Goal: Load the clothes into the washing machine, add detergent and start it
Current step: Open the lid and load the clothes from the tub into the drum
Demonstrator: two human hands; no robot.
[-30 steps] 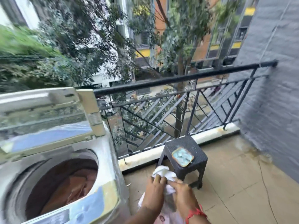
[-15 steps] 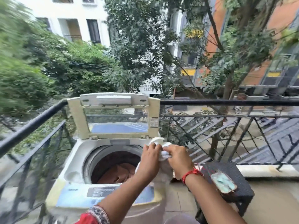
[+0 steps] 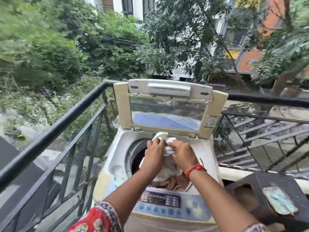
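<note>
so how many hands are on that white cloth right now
2. The left hand grips the white cloth on its left side, the right hand grips its right side, both above the open washing machine drum.

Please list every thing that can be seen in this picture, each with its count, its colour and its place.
washing machine: one, white and cream, in the balcony corner, centre.
lid: one, cream frame with clear window, raised upright at the back of the machine.
control panel: one, blue with a dark display, front edge of the machine.
white cloth: one, held over the drum opening.
clothes in the drum: count unclear, reddish brown, inside the drum.
railing: one, black metal, left and behind.
stool: one, dark woven, right of the machine.
flat item: one, pale turquoise, on the stool.
red thread: one, on the right wrist.
left hand: grips the cloth.
right hand: grips the cloth.
</note>
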